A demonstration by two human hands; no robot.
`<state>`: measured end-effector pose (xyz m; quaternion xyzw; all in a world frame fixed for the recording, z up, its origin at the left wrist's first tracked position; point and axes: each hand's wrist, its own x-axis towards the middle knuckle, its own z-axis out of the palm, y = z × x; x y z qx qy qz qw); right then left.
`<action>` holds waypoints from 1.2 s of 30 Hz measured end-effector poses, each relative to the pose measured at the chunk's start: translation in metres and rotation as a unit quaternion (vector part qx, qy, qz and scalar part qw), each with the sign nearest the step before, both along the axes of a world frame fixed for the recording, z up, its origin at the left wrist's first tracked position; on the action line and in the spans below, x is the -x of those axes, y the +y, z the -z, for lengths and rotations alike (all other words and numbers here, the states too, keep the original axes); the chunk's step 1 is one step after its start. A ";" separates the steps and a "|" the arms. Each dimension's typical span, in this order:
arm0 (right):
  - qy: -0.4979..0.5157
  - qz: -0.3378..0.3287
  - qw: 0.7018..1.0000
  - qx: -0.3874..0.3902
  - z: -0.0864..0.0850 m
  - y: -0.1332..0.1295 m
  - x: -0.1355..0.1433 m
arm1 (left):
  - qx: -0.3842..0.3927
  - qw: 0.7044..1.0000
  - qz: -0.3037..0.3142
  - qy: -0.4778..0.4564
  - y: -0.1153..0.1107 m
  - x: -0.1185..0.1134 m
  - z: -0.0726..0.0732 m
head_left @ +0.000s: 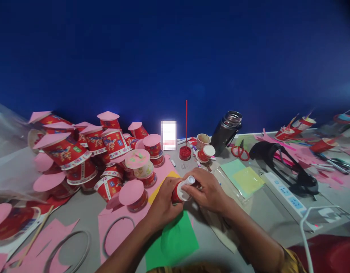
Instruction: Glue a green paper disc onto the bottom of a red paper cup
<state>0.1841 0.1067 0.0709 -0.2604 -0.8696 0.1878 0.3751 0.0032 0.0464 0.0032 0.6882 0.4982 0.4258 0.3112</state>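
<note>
My left hand (166, 193) wraps round the side of a small red paper cup (175, 195), whose white round end faces up. In my right hand (206, 189) a short white tube (190, 180) is pinched against that white end; whether it is a glue stick or rolled paper I cannot tell. A green paper sheet (180, 239) lies below the hands, and a yellow sheet (159, 187) is beside my left hand on pink paper. To the left, a pink disc (131, 192) tops another red cup (138, 203).
Red cups with pink paper tops (107, 142) are heaped on the left. Behind my hands stand a red pot with a stick (185, 152) and a dark flask (224, 132). Scissors (239, 152), a power strip (284, 195) and a black visor-like object (285, 167) lie right.
</note>
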 end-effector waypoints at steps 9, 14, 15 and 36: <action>0.021 0.030 0.999 -0.012 -0.003 0.000 -0.005 | 0.040 0.997 0.021 -0.056 -0.004 0.001 -0.010; -0.001 0.073 0.997 0.021 -0.003 -0.002 -0.014 | 0.046 0.997 0.025 -0.065 -0.007 0.000 -0.013; -0.004 0.080 0.996 0.025 -0.004 -0.003 -0.017 | 0.040 0.997 0.023 -0.063 -0.007 0.000 -0.014; 0.009 0.009 1.000 -0.003 -0.016 -0.033 -0.012 | -0.007 0.999 0.029 -0.013 -0.014 -0.007 -0.016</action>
